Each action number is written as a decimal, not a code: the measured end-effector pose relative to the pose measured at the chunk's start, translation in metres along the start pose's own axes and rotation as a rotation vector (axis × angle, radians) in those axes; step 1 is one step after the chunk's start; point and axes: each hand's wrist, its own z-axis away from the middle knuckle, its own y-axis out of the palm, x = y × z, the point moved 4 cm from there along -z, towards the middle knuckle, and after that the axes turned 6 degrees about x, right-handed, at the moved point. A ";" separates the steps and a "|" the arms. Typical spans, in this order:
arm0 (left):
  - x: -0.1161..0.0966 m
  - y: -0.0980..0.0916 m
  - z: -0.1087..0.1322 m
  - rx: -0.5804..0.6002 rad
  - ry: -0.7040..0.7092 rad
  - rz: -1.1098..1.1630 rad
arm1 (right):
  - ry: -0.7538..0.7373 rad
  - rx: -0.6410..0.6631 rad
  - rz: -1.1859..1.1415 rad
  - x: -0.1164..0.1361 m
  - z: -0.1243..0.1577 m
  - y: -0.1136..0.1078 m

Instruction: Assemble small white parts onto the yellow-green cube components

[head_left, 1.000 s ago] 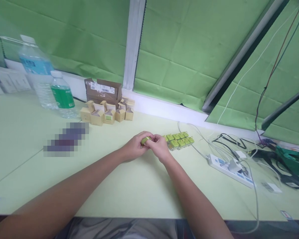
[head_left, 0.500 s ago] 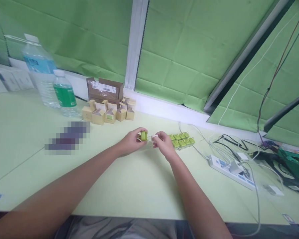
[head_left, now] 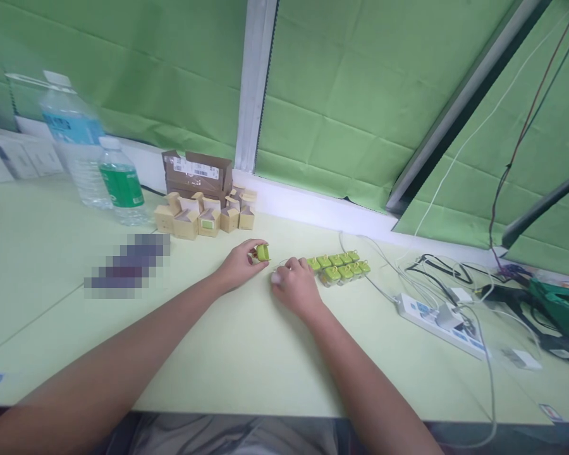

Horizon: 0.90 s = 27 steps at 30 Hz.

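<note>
My left hand (head_left: 241, 265) grips a small lime-green cap (head_left: 263, 253) between thumb and fingers, its hollow side facing right. To the right of it, low over the table, my right hand (head_left: 296, 284) is closed with its fingers bent down. A pale bit shows by the thumb and a faint clear edge by the fingertips; what the right hand holds is hard to make out. Just beyond the right hand stand small clear containers with lime-green looped lids (head_left: 345, 272), set in two rows.
Several opened small cardboard boxes (head_left: 186, 225) stand before a larger brown box (head_left: 198, 177) at the back. Left of them are a green-labelled bottle (head_left: 122, 183) and a bigger blue-labelled bottle (head_left: 73, 133). A power strip (head_left: 440, 328) with tangled cables lies to the right.
My hands have moved apart: the left went slightly left and up with the green cap, the right came down and left towards the table, turning its knuckles up.
</note>
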 end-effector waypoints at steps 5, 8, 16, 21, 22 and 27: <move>-0.002 0.003 0.001 0.030 0.003 0.036 | 0.045 -0.045 0.016 -0.007 -0.003 0.005; -0.003 0.004 0.001 0.035 -0.003 0.056 | 0.094 -0.053 -0.026 -0.015 -0.004 0.006; -0.009 0.007 0.002 0.068 0.031 0.126 | 0.108 -0.146 -0.175 -0.022 -0.003 0.002; -0.018 0.010 0.006 0.092 0.065 0.169 | 0.050 -0.272 -0.326 -0.014 -0.002 -0.010; -0.022 0.011 0.007 0.111 0.075 0.168 | 0.044 -0.295 -0.369 -0.012 -0.002 -0.011; -0.036 0.019 0.014 0.183 0.144 0.153 | 0.036 -0.288 -0.626 -0.008 -0.003 -0.011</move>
